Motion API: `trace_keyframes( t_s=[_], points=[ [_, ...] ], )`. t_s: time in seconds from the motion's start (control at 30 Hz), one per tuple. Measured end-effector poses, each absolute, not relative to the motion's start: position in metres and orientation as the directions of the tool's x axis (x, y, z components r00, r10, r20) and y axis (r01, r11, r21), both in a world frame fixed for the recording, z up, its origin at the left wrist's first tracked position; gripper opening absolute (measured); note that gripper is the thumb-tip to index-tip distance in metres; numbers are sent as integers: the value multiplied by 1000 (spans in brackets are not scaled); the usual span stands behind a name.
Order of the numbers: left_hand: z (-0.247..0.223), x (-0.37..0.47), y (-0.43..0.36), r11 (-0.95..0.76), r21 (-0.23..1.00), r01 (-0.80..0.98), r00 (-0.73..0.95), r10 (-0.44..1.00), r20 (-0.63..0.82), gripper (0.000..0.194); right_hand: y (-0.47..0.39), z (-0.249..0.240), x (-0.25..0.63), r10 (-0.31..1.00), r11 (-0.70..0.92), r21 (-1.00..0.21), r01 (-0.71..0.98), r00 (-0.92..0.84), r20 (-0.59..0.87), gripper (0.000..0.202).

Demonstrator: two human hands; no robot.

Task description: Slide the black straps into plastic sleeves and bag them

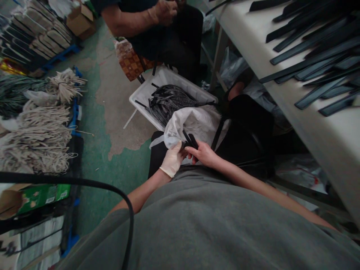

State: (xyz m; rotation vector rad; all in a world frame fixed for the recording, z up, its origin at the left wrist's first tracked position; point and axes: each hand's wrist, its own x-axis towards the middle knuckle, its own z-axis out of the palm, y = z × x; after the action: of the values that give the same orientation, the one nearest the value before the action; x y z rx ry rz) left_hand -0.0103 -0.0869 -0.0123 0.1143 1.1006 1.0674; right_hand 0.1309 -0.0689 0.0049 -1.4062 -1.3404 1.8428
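Observation:
My left hand (172, 159), in a pale thin glove, is closed over my lap with thumb and fingers pinched at the ends of several short black strips (192, 140). Bare and curled round the same strips, my right hand (204, 153) meets it from the right. The strip ends stick up between the two hands; their lower parts are hidden by my fingers. A crumpled white sack (197, 116) lies just beyond my hands, across my lap and against a white plastic crate (176, 77). Inside the crate is a heap of long, dark, thin strips (171, 99).
A co-worker (157, 33) sits across from me. On the right, a pale table (253, 45) carries many flat black strips (320, 56). Bundles of beige cords (42, 135) are stacked at left on blue pallets. A black cable (112, 188) crosses the lower left.

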Motion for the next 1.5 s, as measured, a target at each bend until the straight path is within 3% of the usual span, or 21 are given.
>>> trace_keyframes(
  t_s=[0.17, 0.37, 0.53, 0.67, 0.77, 0.93, 1.13, 1.23, 1.37, 1.5],
  points=[
    [-11, -12, -84, 491, 643, -588, -26, 783, -622, 26, -65, 10, 132, 781, -469, -868, 163, -382, -493, 13],
    [-10, -41, -70, 374, 614, -695, -207, 714, -669, 21, -73, 27, 173, 766, -292, -900, 324, -484, -423, 19],
    [-5, -35, -84, 455, 557, -695, -102, 705, -702, 27, -69, 34, 171, 728, -225, -856, 466, -503, -465, 21],
    [1, -19, -92, 505, 549, -666, 16, 745, -666, 33, -57, 35, 144, 737, -219, -882, 418, -521, -430, 16],
    [3, -30, -86, 438, 589, -679, -68, 761, -645, 31, -54, 38, 143, 700, -195, -892, 407, -580, -417, 18],
    [4, -70, -78, 323, 571, -755, -228, 686, -691, 23, -61, 53, 172, 715, -72, -833, 548, -554, -426, 21],
    [11, -50, -99, 345, 469, -813, -106, 704, -702, 24, -54, 65, 153, 712, 27, -760, 649, -546, -442, 25],
    [11, -39, -102, 342, 457, -821, -69, 735, -674, 31, -46, 60, 127, 700, 35, -797, 603, -584, -411, 19],
    [15, -59, -96, 241, 514, -823, -174, 755, -633, 28, -41, 57, 119, 651, 15, -855, 518, -654, -385, 21],
    [20, -75, -96, 151, 526, -837, -247, 754, -609, 23, -41, 59, 124, 669, 115, -749, 652, -608, -426, 27]
  ],
)
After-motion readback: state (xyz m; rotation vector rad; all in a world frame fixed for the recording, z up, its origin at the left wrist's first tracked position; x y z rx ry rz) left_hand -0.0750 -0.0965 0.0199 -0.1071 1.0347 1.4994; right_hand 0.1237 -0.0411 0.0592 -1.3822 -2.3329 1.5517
